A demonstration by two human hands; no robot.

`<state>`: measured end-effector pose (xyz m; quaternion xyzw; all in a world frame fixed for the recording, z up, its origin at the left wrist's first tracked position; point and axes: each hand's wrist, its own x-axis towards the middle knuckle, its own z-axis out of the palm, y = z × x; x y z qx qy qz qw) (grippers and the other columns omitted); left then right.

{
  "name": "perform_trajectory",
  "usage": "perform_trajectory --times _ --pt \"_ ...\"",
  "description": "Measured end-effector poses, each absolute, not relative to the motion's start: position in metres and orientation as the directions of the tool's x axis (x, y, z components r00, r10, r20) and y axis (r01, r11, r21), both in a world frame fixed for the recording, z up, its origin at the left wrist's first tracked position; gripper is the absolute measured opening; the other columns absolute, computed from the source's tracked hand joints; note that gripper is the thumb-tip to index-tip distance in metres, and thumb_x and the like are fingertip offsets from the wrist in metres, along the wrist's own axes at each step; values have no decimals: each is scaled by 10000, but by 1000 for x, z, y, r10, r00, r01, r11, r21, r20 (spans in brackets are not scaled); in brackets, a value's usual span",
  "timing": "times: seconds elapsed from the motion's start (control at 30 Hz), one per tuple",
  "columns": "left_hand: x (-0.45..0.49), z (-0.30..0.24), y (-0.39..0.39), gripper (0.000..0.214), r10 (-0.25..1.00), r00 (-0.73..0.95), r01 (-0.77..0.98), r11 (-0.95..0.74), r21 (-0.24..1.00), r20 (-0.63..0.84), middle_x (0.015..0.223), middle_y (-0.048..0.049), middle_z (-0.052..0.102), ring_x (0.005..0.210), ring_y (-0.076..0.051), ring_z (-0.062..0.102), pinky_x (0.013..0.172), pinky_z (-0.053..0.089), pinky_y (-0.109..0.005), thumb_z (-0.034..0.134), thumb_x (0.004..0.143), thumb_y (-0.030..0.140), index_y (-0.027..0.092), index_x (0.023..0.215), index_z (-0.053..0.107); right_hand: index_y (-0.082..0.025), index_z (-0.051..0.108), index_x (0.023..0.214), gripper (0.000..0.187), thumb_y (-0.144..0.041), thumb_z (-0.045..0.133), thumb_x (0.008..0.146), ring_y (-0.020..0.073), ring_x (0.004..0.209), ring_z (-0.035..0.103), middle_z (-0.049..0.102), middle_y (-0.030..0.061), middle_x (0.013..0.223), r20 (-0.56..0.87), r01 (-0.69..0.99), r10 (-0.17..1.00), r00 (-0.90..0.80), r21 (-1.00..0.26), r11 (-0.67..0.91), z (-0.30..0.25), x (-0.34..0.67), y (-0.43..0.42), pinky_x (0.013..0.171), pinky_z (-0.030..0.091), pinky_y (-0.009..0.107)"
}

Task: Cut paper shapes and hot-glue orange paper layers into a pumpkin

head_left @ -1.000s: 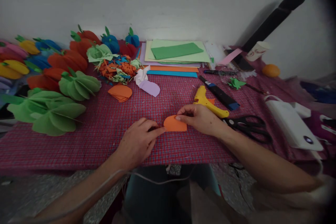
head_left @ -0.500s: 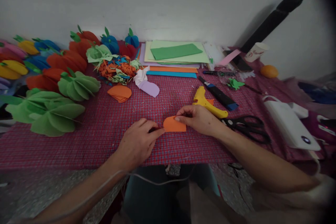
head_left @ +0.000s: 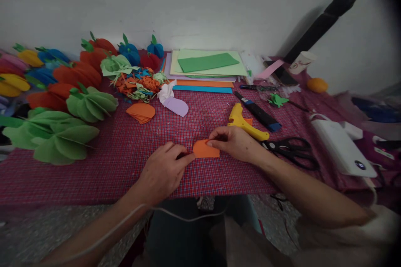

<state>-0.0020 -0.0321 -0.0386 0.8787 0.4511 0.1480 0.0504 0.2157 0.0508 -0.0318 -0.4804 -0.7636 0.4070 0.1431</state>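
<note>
A small folded-looking orange paper piece point(head_left: 203, 150), rounded on top and straight along its lower edge, lies low over the checked cloth between my hands. My right hand point(head_left: 233, 144) pinches its upper right part between thumb and fingers. At the lower left corner, my left hand point(head_left: 164, 167) has thumb and forefinger closed on the paper's edge; the other fingers curl beneath and are partly hidden. Farther back lie a stack of orange paper pieces point(head_left: 140, 112) and a lilac paper piece point(head_left: 176, 106). Just beyond my right hand sits a yellow glue gun point(head_left: 250, 127).
Black scissors point(head_left: 290, 150) and a utility knife point(head_left: 261, 112) lie on the right, near a white power bank point(head_left: 343, 146). Several paper pumpkins point(head_left: 90, 102) crowd the left. Paper scraps point(head_left: 138, 83) and coloured sheets point(head_left: 206, 66) lie toward the wall. A cable point(head_left: 188, 219) crosses my lap.
The whole view has shifted slightly. Both hands keep the same hold on the orange paper piece, with no other visible change.
</note>
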Motion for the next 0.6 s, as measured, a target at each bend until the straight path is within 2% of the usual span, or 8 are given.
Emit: perform_trajectory --times 0.33,0.6 --pt "-1 -38 -31 334 799 557 770 -599 221 226 954 -73 593 824 -192 474 713 468 -359 445 807 98 193 1078 614 -191 640 794 111 -295 612 773 99 583 512 595 -23 654 -146 596 849 -507 -772 223 -38 217 52 518 365 218" --pt "0 -37 -31 339 803 551 778 -592 209 225 936 -69 602 816 -195 477 705 468 -357 449 798 97 198 1074 617 -193 631 781 94 -283 634 757 85 536 461 548 -42 604 -124 589 851 -511 -772 241 -40 217 52 491 336 213"
